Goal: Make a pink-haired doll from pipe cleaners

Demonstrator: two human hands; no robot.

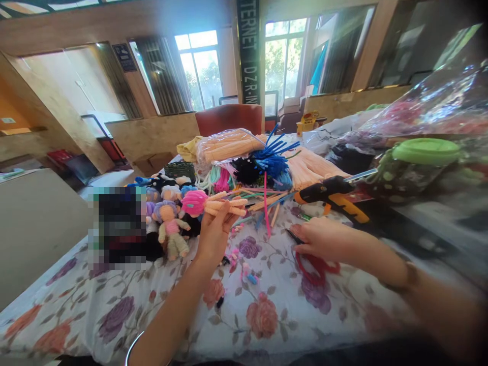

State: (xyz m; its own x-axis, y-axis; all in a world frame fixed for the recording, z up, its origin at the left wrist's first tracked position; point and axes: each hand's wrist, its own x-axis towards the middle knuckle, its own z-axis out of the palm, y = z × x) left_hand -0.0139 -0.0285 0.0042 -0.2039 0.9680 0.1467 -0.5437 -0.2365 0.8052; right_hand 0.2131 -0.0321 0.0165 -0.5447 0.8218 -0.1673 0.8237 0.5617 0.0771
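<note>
My left hand (218, 226) is closed around the peach limbs of a small fuzzy pipe-cleaner doll, whose bright pink hair (194, 203) points left. At the right, my right hand (318, 238) has its fingers around the middle of a pair of scissors, low over the tablecloth. The red handles (315, 270) hang below my fingers and the dark blade tips point up and left. Left of my left hand sits a finished-looking doll (170, 229) with lilac hair, a pink top and pale green trousers. More dolls crowd behind it.
Behind my hands lie bundles of blue pipe cleaners (272, 160), peach ones (310, 160) and loose strands. A black and orange glue gun (331, 195) lies to the right, near a jar with a green lid (426, 151). Small scraps (249, 274) dot the floral tablecloth (152, 310).
</note>
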